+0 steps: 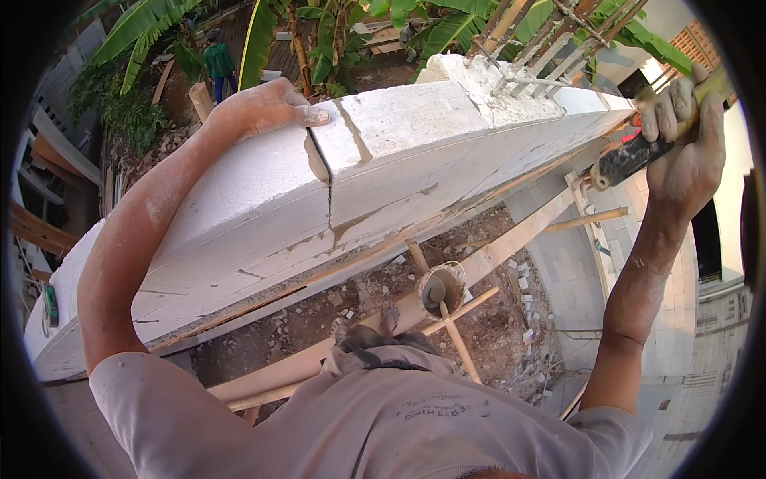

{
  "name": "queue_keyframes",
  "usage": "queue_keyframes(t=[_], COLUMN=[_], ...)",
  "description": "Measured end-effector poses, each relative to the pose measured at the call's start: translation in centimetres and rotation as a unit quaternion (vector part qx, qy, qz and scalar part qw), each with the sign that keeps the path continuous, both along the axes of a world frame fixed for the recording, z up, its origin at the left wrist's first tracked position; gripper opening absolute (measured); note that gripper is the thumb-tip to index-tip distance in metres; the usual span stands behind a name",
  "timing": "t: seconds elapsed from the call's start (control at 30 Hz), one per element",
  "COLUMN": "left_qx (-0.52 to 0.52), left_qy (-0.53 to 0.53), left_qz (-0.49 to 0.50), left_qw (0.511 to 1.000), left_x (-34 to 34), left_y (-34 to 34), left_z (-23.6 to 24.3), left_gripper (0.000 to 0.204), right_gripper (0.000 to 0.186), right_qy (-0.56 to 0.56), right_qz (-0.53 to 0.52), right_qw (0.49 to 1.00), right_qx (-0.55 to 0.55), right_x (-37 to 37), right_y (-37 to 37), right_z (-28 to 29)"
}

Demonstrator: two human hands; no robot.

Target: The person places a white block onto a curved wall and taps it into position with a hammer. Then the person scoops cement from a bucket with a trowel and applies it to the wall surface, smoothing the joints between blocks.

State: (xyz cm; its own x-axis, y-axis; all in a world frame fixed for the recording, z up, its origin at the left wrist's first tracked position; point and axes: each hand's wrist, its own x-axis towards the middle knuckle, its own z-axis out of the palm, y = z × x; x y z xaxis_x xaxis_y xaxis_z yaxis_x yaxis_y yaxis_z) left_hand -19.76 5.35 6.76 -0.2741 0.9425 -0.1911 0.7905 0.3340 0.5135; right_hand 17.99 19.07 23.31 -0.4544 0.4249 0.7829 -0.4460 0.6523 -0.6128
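Observation:
A wall of white lightweight blocks (431, 188) curves across the view, with grey mortar showing in several joints. On its top, at the end of a long white block (231, 180), my left hand (267, 110) is closed over the far edge. Its thumb lies on top beside a narrow dark joint with mortar (317, 158); the other fingers are partly hidden. Raised at the right, my right hand (682, 132) is wrapped round a tool with a black cylindrical part (626, 164) and a blurred yellowish part. The tool's exact kind cannot be made out.
Below, a bucket (441, 287) with a round object inside stands by a wooden plank (511, 247) and bamboo poles (459, 343). Steel rods (535, 40) rise behind the wall. A small green tool (50, 306) lies at the left end. Beyond, a person in green (218, 60) stands among banana plants.

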Motion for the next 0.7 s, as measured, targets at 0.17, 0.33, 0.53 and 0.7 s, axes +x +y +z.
queue_keyframes(t=[0.17, 0.33, 0.53, 0.7], left_qx=[-0.004, -0.003, 0.061, 0.104], left_qy=[0.001, 0.014, -0.009, 0.117], left_qz=[0.033, 0.022, 0.014, 0.025], left_qw=[0.999, 1.0, 0.998, 0.987], left_x=[0.7, 1.3, 2.5, 2.8], left_y=[-1.0, 0.1, -0.6, 0.0], left_z=[0.3, 0.3, 1.7, 0.4], left_gripper=[0.068, 0.073, 0.06, 0.062], right_gripper=[0.018, 0.034, 0.03, 0.043], right_qy=[-0.168, -0.486, -0.141, -0.483], right_qz=[-0.209, -0.226, -0.198, -0.287], right_qw=[0.961, 0.838, 0.969, 0.819], right_qx=[0.071, 0.103, -0.041, 0.12], right_x=[-1.9, -0.2, -1.0, -0.8], right_y=[4.1, 3.9, 2.8, 4.3], right_z=[-7.0, -12.8, -3.6, -10.5])
